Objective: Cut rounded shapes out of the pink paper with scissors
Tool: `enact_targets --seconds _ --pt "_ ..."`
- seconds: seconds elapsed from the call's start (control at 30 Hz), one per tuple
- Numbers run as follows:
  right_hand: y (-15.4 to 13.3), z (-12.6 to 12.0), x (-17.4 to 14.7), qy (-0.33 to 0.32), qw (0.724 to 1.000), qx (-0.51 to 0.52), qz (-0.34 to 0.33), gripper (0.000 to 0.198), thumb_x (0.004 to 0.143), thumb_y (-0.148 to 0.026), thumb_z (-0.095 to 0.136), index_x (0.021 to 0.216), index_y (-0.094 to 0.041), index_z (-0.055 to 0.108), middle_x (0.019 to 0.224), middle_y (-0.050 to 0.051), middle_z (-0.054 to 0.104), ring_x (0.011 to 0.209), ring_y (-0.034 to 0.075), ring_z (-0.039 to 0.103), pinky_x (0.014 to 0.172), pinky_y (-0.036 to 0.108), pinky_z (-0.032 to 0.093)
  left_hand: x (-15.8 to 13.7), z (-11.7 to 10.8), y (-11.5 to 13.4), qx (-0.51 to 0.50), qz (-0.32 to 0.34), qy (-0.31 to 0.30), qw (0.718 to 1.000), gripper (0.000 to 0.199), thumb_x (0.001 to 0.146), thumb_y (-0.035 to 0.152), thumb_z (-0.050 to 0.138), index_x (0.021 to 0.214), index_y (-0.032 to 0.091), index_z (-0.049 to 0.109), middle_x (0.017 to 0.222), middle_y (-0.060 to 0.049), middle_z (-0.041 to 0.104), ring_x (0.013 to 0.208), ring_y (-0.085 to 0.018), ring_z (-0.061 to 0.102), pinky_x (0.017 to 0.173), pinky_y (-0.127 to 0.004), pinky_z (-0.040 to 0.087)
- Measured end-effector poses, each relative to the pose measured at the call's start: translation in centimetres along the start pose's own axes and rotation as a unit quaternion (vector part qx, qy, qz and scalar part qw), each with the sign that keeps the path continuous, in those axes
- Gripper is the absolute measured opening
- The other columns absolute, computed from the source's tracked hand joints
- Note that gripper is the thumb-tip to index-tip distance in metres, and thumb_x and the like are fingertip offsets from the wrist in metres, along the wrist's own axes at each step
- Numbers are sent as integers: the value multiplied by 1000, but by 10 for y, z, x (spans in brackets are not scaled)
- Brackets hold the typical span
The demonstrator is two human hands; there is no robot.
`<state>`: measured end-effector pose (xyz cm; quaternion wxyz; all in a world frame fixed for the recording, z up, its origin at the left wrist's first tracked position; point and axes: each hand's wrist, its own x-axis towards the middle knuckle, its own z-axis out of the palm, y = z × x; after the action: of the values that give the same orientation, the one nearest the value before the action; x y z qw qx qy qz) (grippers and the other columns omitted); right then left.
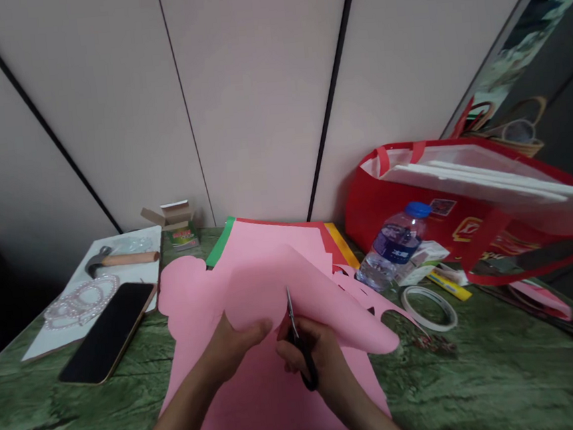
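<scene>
A sheet of pink paper is lifted and curved in front of me, its right side sticking out past the stack below. My left hand pinches its near edge, thumb on top and the other fingers hidden underneath. In my right hand is a pair of scissors with dark handles; the blades point away from me and sit at a cut in the paper. Under both hands lies more pink paper. A cut-out pink shape with a scalloped edge rests left of the sheet.
To the left are a phone, a hammer, a string of beads and a small open box. On the right, a water bottle, a tape roll, a yellow cutter and pink scraps lie before a red bag.
</scene>
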<state>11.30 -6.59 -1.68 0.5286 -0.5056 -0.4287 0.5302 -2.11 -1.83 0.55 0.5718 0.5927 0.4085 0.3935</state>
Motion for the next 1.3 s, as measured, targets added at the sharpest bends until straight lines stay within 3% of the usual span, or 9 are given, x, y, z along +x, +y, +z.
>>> enact_targets --seconds 0.13,0.23,0.37,0.73,0.87,1.3 --pt "0 0 -3 7 1000 10 -24 10 60 -19 60 60 -16 51 43 -6 44 39 9 40 39 21 29 2 3 -5 -29 -3 19 999 20 68 27 62 84 14 61 77 -3 62 73 -17 56 66 -29 46" --pt "4 0 -5 3 999 12 -48 13 63 -21 63 65 -16 52 51 -4 48 45 9 42 42 21 31 1 9 -5 -69 -1 50 996 23 72 31 59 88 14 60 83 -5 64 78 -18 57 73 -31 46" --pt "7 0 -5 12 998 4 -66 15 63 -22 66 66 -16 52 54 -4 48 46 9 38 43 21 29 -1 15 -2 -31 2 46 998 20 71 34 60 75 15 61 67 -2 63 67 -16 57 64 -27 47" --pt "-5 -6 -4 -67 994 49 -75 18 64 -21 67 71 -16 51 61 -5 44 55 10 37 50 22 30 -2 8 7 39 -15 65 997 40 66 32 65 101 13 58 96 -9 66 89 -24 60 78 -36 48" --pt "-7 -8 -4 -64 995 26 -68 18 63 -22 66 69 -17 50 59 -5 42 55 10 37 50 22 31 -2 8 10 40 -12 40 998 39 68 32 63 101 12 57 98 -10 67 93 -24 60 81 -36 47" --pt "-3 -8 -4 -43 996 7 -77 17 63 -23 63 64 -18 47 54 -6 41 51 10 35 47 22 28 -4 9 10 34 -10 41 999 43 68 33 63 105 13 55 102 -10 65 93 -24 60 80 -34 48"
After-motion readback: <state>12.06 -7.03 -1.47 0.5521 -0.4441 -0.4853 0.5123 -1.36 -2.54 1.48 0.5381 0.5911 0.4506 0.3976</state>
